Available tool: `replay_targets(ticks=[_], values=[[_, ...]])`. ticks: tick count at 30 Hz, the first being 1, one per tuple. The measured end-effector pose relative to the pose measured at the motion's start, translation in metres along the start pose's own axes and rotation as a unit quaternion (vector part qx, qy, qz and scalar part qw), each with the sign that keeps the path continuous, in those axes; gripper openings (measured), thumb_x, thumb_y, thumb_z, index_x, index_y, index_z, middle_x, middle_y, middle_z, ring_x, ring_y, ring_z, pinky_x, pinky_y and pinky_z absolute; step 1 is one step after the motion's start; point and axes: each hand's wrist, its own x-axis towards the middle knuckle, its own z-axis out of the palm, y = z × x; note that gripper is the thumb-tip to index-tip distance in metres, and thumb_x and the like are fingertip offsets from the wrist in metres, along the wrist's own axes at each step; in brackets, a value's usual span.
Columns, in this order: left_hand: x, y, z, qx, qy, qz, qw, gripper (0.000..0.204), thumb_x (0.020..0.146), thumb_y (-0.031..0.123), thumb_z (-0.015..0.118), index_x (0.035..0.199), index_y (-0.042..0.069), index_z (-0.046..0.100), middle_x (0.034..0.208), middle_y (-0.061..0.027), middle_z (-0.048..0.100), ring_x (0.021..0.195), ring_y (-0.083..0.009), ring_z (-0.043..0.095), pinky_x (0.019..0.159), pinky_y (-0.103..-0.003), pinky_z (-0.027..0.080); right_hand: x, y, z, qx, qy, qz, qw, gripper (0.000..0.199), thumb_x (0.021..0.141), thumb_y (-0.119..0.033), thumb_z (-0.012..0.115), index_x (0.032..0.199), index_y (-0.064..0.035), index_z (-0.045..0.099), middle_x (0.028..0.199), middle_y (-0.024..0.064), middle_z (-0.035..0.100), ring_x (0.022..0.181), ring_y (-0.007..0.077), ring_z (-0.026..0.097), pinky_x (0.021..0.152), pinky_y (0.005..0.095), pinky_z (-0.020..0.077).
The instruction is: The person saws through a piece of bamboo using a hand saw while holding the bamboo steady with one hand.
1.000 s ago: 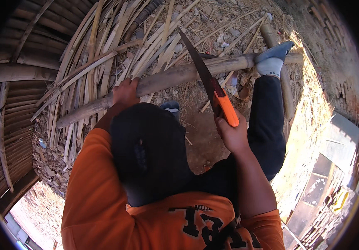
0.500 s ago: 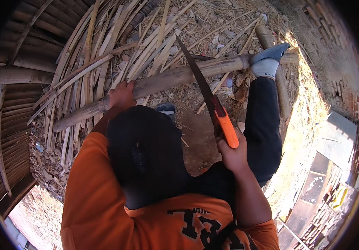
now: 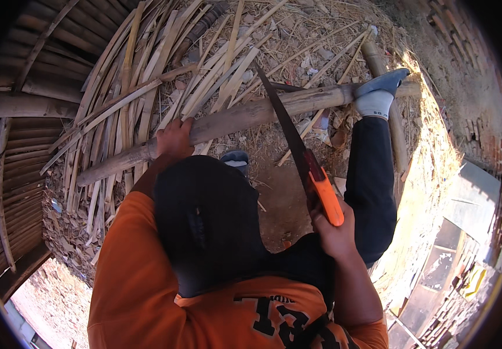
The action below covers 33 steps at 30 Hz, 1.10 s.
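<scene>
**Where this could slip away from me**

The fingers of my left hand [image 3: 174, 139] are curled over the long, round, grey-brown bamboo pole [image 3: 236, 118] at 10 o'clock, gripping it. That pole slants across the littered ground from 9 o'clock to 2 o'clock. Near its 2 o'clock end my right foot, in a blue-grey shoe [image 3: 380, 84] and a white sock, lies over it, close to where it crosses a second round bamboo pole [image 3: 398, 131].

At 4 o'clock the fingers of my right hand [image 3: 337, 232] are wrapped around the orange handle of a hand saw with a long, dark, tapering blade [image 3: 286, 123], its tip toward 12 o'clock. The blade passes over the pole in my view; I cannot tell whether its teeth touch it.

My worry is rolling. The round pole may turn if my palm or sole eases off, and the blade could then skid. A skid toward 10 o'clock would threaten my left fingers; one toward 2 o'clock, my foot or my black-trousered right leg [image 3: 372, 180]. The tip could also snag in the pale, flat split-bamboo strips [image 3: 159, 52] around 11 o'clock and jerk my wrist.
</scene>
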Motion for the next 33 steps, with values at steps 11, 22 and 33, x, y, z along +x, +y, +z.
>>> replay_targets(ticks=[11,22,33], values=[[-0.001,0.006,-0.009,-0.001,-0.028,0.004,1.000,0.081,0.073,0.018,0.084,0.147,0.020,0.052,0.128,-0.0106,0.061,0.128,-0.0335,0.060,0.102,-0.057,0.048,0.059,-0.008,0.008,0.065,0.003,-0.008,0.998,0.006,0.090,-0.005,0.063,0.095,-0.0025,0.061,0.078,0.0006,0.061,0.064,0.0091,0.057,0.060,0.0269,0.0468],[0.003,-0.013,-0.010,-0.059,-0.021,0.028,0.998,0.084,0.072,0.032,0.088,0.148,0.019,0.054,0.137,-0.0121,0.063,0.132,-0.0338,0.061,0.107,-0.058,0.048,-0.040,-0.081,-0.008,0.073,0.086,-0.096,0.989,0.022,0.080,-0.011,0.071,0.096,0.0007,0.062,0.073,0.0035,0.060,0.061,0.0106,0.057,0.057,0.0266,0.0456],[0.011,-0.016,-0.015,-0.114,-0.057,0.047,0.991,0.101,0.065,0.049,0.092,0.152,0.016,0.053,0.142,-0.0178,0.061,0.133,-0.0396,0.060,0.110,-0.048,0.049,-0.102,-0.057,-0.036,-0.088,0.120,-0.097,0.984,0.029,0.079,-0.018,0.076,0.099,0.0021,0.067,0.082,0.0058,0.067,0.074,0.0154,0.063,0.073,0.0296,0.0500]])
